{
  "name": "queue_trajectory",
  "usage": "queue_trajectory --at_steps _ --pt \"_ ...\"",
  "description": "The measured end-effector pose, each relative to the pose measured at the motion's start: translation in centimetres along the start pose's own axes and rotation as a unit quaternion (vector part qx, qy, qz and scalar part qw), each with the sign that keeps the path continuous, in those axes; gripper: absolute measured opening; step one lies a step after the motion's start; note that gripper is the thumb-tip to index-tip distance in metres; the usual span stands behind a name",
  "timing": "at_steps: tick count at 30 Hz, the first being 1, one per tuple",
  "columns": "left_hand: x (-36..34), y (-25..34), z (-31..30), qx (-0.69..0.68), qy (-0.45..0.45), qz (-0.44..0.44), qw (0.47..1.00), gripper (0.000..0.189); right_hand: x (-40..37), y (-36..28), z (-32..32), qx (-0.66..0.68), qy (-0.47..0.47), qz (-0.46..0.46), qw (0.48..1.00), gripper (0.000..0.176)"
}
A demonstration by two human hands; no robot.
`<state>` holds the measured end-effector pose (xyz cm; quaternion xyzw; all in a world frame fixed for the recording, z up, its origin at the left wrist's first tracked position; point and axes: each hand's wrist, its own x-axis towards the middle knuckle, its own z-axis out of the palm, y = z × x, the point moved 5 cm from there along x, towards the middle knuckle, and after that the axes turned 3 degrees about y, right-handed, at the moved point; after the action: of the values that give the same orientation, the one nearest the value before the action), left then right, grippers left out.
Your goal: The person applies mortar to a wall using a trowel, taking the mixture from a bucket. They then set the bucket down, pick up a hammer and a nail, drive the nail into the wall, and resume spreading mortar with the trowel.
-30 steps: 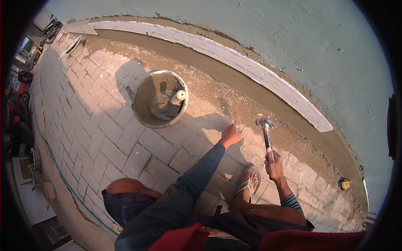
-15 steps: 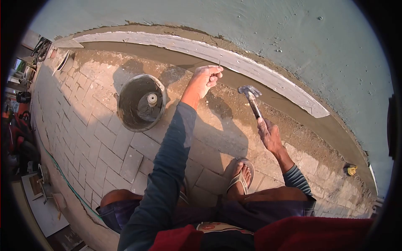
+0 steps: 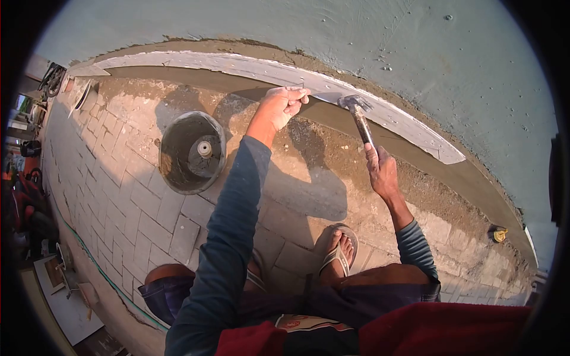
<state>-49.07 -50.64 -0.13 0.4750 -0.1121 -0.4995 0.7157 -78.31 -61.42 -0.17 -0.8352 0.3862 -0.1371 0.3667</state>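
Observation:
My left hand (image 3: 279, 111) is pinched on a thin nail (image 3: 303, 86) at the lower edge of a long pale board (image 3: 249, 66). Only a sliver of the nail shows past my fingertips. In my right hand (image 3: 382, 169) is a claw hammer (image 3: 360, 120), gripped by its dark handle. Its head is up close to the board, a short way right of my left hand, and apart from the nail. The board runs along the base of a grey-green wall (image 3: 415, 53), with damp mortar above and below it.
A bucket (image 3: 193, 191) with wet mortar and a white round object (image 3: 204, 149) inside stands left of my left arm. Paving bricks (image 3: 136, 196) cover the ground. A small yellow object (image 3: 500, 235) lies at the far right, and a green hose (image 3: 101, 267) runs along the left.
The hammer head has risen and moved nearer the board. My left hand, still pinching the nail, has shifted slightly left and up. The view has moved a little.

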Motion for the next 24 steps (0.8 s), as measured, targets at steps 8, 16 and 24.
queue_trajectory --at_steps 8,16,24 --pt "0.5 0.0 -0.5 -0.095 -0.009 -0.073 0.993 0.039 -0.4 -1.9 -0.8 -0.052 0.018 -0.027 0.998 0.063" --pt "1.7 -0.1 -0.9 -0.130 -0.050 -0.097 0.985 0.031 -0.5 -6.0 -1.2 -0.079 0.046 -0.167 0.982 0.053" --pt "0.8 0.5 0.5 -0.110 0.055 -0.075 0.990 0.025 0.7 -7.3 0.4 -0.134 0.016 -0.211 0.968 0.057"
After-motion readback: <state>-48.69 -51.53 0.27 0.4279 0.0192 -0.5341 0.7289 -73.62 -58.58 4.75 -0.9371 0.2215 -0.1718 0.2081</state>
